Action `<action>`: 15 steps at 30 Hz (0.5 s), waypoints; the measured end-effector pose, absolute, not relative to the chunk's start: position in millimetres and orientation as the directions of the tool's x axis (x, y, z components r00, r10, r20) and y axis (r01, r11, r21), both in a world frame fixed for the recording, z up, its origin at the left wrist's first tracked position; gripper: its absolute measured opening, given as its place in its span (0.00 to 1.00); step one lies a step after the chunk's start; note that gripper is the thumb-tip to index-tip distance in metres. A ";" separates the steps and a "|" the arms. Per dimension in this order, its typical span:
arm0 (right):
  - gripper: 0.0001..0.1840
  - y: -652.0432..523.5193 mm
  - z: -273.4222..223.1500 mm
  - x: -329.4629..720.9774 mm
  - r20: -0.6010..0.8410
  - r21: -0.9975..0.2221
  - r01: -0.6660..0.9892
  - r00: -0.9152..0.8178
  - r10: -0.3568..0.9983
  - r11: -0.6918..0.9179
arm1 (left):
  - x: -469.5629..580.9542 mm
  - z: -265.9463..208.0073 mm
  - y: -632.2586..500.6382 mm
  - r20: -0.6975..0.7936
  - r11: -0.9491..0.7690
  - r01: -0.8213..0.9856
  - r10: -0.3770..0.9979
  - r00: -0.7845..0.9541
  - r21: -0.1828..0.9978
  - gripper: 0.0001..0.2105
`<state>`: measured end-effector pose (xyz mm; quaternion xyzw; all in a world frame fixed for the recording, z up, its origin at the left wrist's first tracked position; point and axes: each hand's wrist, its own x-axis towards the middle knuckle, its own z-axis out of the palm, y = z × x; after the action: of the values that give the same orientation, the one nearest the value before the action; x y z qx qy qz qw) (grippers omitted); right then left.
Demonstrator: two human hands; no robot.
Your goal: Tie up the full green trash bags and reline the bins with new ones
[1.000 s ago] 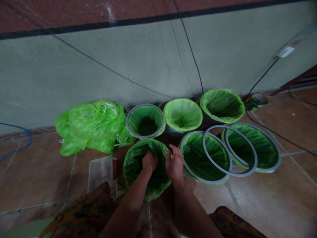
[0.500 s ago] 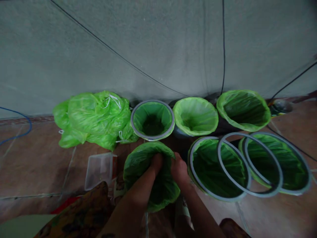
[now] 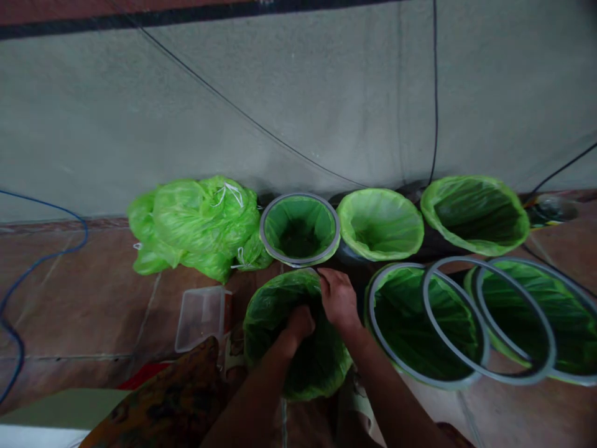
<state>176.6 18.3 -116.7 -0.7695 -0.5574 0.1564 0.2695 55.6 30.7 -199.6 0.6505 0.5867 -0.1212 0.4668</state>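
Green plastic film lines all six bins in sight. Work in hand is the near bin [image 3: 265, 292], on the floor right in front of the person, just short of the back row. Left hand [image 3: 301, 322] is down inside it; fingers are hidden in the dark liner, so no way to judge whether they hold film or only press on it. Right hand [image 3: 339, 298] is at the far right of the rim, fingers bent in and touching the liner edge (pinch or just resting, I can't say from here). Status by looks: three bins lined with a grey ring seated on top, namely the back left bin [image 3: 298, 211], the front right bin [image 3: 420, 311] and the far right bin [image 3: 571, 323]. Three lined with no ring: the near bin, the back middle bin [image 3: 380, 224] and the back right bin [image 3: 476, 214]. So I'd call it roughly half ringed. Only one loose ring [image 3: 517, 377] shows, lying across the front right and far right bins; that leaves two ringless bins with no spare visible. Heap of green bags [image 3: 200, 224] sits against the wall, left of the bins; clear plastic box [image 3: 200, 317] on the floor below it.
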 end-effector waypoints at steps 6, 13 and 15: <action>0.12 47.4 -125.8 174.8 -0.298 -0.397 0.887 0.117 0.947 -0.235 | 30.4 -188.9 25.0 -0.699 0.251 0.851 0.693 0.174 0.461 0.11; 0.15 -8.2 -128.0 165.9 -0.349 -0.295 0.665 0.594 0.725 -0.686 | 11.8 -178.9 39.8 -0.644 0.380 0.769 0.763 0.053 0.514 0.11; 0.17 -31.7 -133.1 152.0 -0.326 -0.317 0.528 0.719 0.614 -0.787 | 16.9 -175.9 42.9 -0.625 0.403 0.746 0.780 0.023 0.531 0.12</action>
<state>152.0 -31.7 -133.1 -0.9215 -0.3099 0.2109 0.1012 16.9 42.9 -175.9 0.5460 0.6988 0.0188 0.4617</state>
